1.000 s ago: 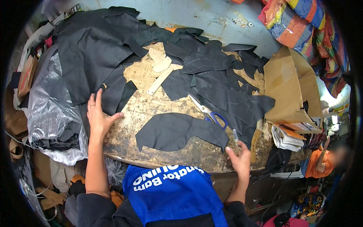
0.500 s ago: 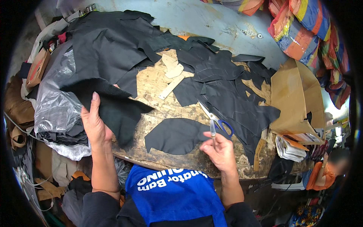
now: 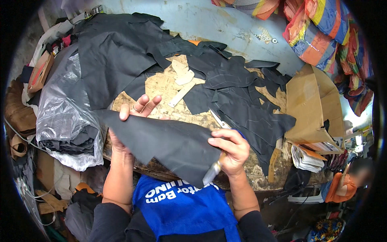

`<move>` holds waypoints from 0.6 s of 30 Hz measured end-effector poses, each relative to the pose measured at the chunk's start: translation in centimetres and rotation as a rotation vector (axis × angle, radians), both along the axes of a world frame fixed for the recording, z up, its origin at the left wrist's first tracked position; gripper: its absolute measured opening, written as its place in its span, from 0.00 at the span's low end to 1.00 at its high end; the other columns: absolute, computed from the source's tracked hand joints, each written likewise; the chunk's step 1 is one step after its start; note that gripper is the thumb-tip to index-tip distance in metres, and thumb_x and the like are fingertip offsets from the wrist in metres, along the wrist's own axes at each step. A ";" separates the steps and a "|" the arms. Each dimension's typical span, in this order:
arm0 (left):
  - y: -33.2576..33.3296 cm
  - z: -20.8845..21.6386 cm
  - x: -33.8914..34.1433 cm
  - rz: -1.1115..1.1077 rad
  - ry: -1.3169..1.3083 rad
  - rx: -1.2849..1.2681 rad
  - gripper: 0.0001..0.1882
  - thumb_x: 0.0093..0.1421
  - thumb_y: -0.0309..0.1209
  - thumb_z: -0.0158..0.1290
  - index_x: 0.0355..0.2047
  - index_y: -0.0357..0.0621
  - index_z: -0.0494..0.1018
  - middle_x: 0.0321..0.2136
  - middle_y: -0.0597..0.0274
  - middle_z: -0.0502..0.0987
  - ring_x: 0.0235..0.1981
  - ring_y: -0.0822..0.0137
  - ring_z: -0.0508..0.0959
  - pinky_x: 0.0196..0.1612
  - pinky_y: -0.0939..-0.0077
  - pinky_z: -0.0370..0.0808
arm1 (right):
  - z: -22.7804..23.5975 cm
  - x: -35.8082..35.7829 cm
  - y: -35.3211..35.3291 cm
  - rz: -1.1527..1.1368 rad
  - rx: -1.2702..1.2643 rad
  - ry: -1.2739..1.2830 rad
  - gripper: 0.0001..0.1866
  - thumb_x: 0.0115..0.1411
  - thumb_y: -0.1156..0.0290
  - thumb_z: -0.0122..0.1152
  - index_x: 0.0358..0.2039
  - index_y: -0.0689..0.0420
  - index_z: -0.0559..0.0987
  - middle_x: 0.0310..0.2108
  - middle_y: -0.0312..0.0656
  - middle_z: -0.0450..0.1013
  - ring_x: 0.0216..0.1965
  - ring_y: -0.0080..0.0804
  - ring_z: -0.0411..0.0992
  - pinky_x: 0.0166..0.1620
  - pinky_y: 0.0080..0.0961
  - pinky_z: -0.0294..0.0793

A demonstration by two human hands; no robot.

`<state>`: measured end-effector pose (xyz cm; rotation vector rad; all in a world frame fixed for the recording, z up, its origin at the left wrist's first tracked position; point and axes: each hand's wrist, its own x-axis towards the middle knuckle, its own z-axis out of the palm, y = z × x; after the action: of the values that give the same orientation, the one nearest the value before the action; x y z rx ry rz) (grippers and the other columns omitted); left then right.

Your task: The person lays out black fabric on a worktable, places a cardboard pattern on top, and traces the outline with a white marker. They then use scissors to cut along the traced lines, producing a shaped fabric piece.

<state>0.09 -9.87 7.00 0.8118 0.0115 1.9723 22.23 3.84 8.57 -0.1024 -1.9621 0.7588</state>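
A piece of smooth black leather (image 3: 169, 141) stretches between my two hands above the near edge of the worktable. My left hand (image 3: 127, 133) grips its left end, thumb on the face and fingers showing beyond the upper edge; one finger wears a ring. With its fingertips, my right hand (image 3: 233, 151) pinches the right edge. That hand also holds a short tool (image 3: 212, 172) with a pale flat end, blurred by motion, so its kind is unclear. Scissors (image 3: 219, 120) lie behind my right hand, their blue handles mostly hidden.
Black leather sheets (image 3: 117, 52) and scraps (image 3: 234, 76) cover much of the wooden table (image 3: 157, 84). Pale templates (image 3: 183, 92) lie mid-table. A plastic-wrapped stack (image 3: 64, 109) stands left, a cardboard box (image 3: 310, 109) right. Beyond it, a person in orange (image 3: 338, 187) sits.
My left hand has turned over and shifted right with leather in it. My right hand has come down and taken the edge. The oval piece on the table is no longer visible.
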 end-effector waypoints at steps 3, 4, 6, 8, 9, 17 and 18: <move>0.3 -0.2 0.2 -0.216 -0.072 0.205 0.08 0.58 0.45 0.52 0.28 0.59 0.76 0.62 0.51 0.57 0.67 0.44 0.44 0.61 0.32 0.44 | 0.6 1.6 0.3 -0.023 0.197 -0.061 0.14 0.40 0.68 0.66 0.31 0.50 0.85 0.34 0.40 0.74 0.23 0.24 0.69 0.21 0.16 0.63; 0.3 -0.2 0.5 -0.258 -0.060 0.262 0.09 0.58 0.45 0.51 0.29 0.60 0.76 0.62 0.50 0.56 0.67 0.44 0.43 0.61 0.32 0.43 | 0.8 1.8 0.1 -0.017 0.218 -0.056 0.14 0.39 0.69 0.65 0.31 0.50 0.85 0.34 0.40 0.73 0.22 0.23 0.67 0.20 0.15 0.62; -0.5 0.3 1.1 -0.417 -0.191 0.357 0.28 0.45 0.65 0.54 0.39 0.62 0.77 0.64 0.42 0.49 0.67 0.44 0.40 0.61 0.30 0.37 | 0.9 1.3 0.0 0.058 0.028 0.008 0.15 0.37 0.73 0.63 0.30 0.49 0.85 0.38 0.40 0.71 0.19 0.18 0.59 0.22 0.14 0.58; -0.6 0.6 1.6 -0.237 -0.262 -0.059 0.50 0.35 0.72 0.55 0.54 0.54 0.68 0.64 0.41 0.48 0.67 0.44 0.40 0.63 0.35 0.40 | 1.1 0.1 0.9 0.237 -0.214 0.128 0.13 0.37 0.74 0.62 0.28 0.50 0.85 0.41 0.40 0.71 0.19 0.17 0.56 0.25 0.15 0.57; 0.1 0.7 1.6 -0.297 -0.125 -0.290 0.66 0.30 0.73 0.56 0.63 0.42 0.52 0.63 0.42 0.51 0.65 0.48 0.49 0.64 0.47 0.49 | 1.2 -0.8 2.0 0.456 -0.319 0.148 0.11 0.40 0.78 0.60 0.26 0.50 0.85 0.42 0.41 0.70 0.20 0.18 0.56 0.27 0.16 0.57; 0.7 0.1 6.0 -0.257 0.037 -0.679 0.25 0.65 0.36 0.46 0.58 0.34 0.58 0.53 0.49 0.68 0.53 0.56 0.71 0.56 0.61 0.68 | -0.7 -2.4 3.9 0.600 -1.111 -0.118 0.25 0.52 0.65 0.65 0.48 0.64 0.73 0.47 0.45 0.70 0.37 0.24 0.72 0.42 0.21 0.73; 0.7 0.2 6.1 -0.217 -0.114 -0.590 0.23 0.66 0.35 0.44 0.57 0.34 0.59 0.52 0.48 0.68 0.53 0.56 0.71 0.55 0.61 0.69 | -1.3 -2.0 3.3 0.684 -1.343 -0.025 0.31 0.53 0.60 0.67 0.51 0.65 0.70 0.48 0.46 0.70 0.41 0.26 0.73 0.45 0.24 0.74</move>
<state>6.17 -9.18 7.15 0.2992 0.4019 1.6735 20.26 7.11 7.29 -0.2333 -1.1515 2.4088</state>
